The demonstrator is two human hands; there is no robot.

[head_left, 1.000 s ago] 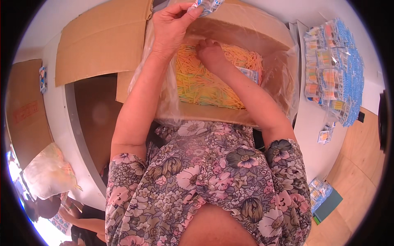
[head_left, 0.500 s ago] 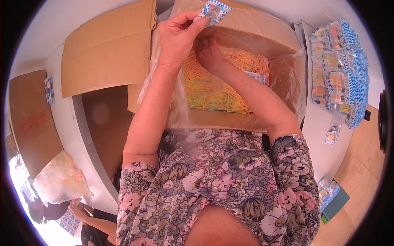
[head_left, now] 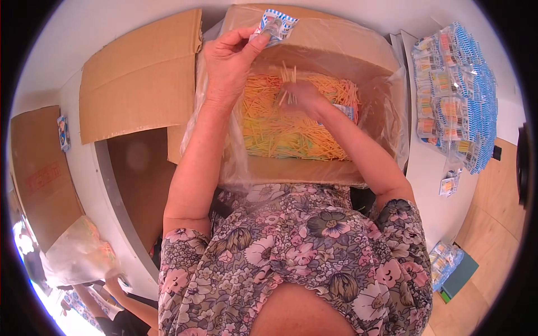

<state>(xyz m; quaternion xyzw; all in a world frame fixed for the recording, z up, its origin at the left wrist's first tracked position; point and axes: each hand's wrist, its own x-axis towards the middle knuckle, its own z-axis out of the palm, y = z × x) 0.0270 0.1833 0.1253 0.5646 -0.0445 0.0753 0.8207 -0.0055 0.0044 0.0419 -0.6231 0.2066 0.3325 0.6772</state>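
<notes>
My left hand holds up a small clear packet with blue and white edges over the far rim of an open cardboard box. A clear plastic liner lines the box, which is filled with thin yellow, orange and pink sticks. My right hand is inside the box, pinching a small bunch of the sticks that stand up from its fingers, just below the packet.
A heap of filled blue-edged packets lies on the white table to the right, with loose ones nearby. Box flaps spread left. Another person's hands and a plastic bag are at lower left.
My right hand has lifted out of the sticks with a small bunch pinched upright. My left hand keeps the packet raised at the box's far edge.
</notes>
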